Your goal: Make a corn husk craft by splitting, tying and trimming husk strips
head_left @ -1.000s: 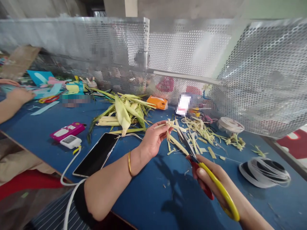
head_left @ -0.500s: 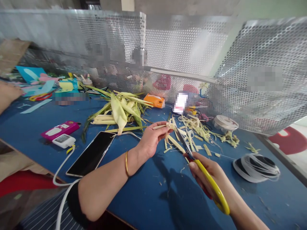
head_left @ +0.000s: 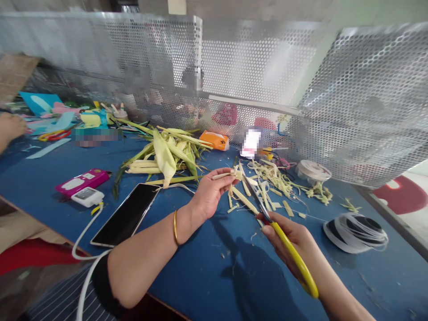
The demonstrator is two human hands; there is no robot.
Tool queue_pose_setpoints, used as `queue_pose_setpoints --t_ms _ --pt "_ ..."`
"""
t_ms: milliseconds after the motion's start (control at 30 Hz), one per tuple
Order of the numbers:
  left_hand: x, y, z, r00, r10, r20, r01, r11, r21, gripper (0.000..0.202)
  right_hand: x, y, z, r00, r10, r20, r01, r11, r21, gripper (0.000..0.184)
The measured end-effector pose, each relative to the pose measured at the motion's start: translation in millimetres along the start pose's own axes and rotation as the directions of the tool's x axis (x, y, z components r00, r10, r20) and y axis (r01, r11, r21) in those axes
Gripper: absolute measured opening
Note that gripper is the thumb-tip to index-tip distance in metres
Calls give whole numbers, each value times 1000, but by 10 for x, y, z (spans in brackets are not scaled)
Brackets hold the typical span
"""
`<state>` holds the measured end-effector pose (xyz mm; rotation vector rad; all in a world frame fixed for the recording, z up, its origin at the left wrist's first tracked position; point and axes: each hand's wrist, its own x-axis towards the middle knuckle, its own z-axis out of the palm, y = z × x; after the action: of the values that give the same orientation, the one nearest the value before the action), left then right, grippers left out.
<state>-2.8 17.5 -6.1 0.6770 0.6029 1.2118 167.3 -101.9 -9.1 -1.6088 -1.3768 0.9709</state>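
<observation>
My left hand point(head_left: 211, 192) is closed in a pinch on a small pale piece of corn husk point(head_left: 237, 174), with a thin stalk-like strip lying along the fingers. In my right hand point(head_left: 288, 236) is a pair of scissors point(head_left: 296, 256) with yellow handles. Their metal blades point up and away, and the tips are at the husk piece; whether they touch it I cannot tell. Cut husk scraps point(head_left: 274, 178) lie scattered just beyond both hands. Farther left is a heap of green and pale corn husks point(head_left: 165, 156).
A black-screened phone point(head_left: 125, 216), a white device point(head_left: 87, 196) with its cable and a magenta box point(head_left: 83, 182) lie left. An orange packet point(head_left: 214, 140) and a lit phone point(head_left: 250, 143) are behind. To the right sits a spool point(head_left: 356, 232). Another person's hand point(head_left: 11, 129) shows far left.
Very little differs. The scissor blades look slightly closer together, and the whole view has shifted a little. Both hands keep their holds.
</observation>
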Motion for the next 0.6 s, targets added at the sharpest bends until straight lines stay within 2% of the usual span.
queue_pose_setpoints --t_ms 167,267,333,400,467,533,600 --pt "20 4 -17 1000 26 -13 -26 1000 -12 25 25 45 10 1000 16 -10 -15 998 62 54" --pt "28 -14 -19 999 37 -15 -36 999 12 27 53 56 11 997 39 -69 -29 988 153 57" --pt "17 -38 -8 998 59 -7 -59 996 73 28 59 35 17 992 43 -120 -18 978 206 58" --pt "-18 -72 7 992 129 15 -129 969 210 26 50 -4 34 988 51 -147 -12 967 255 59" --pt "-80 -110 18 965 245 90 -260 874 411 22 34 -40 62 987 56 -153 -5 948 317 60" --pt "-163 -148 17 910 349 222 -411 697 588 14 25 -53 92 986 51 -160 15 920 391 59" --pt "-248 -179 9 844 395 363 -531 526 664 9 29 -36 114 987 44 -154 33 886 462 57"
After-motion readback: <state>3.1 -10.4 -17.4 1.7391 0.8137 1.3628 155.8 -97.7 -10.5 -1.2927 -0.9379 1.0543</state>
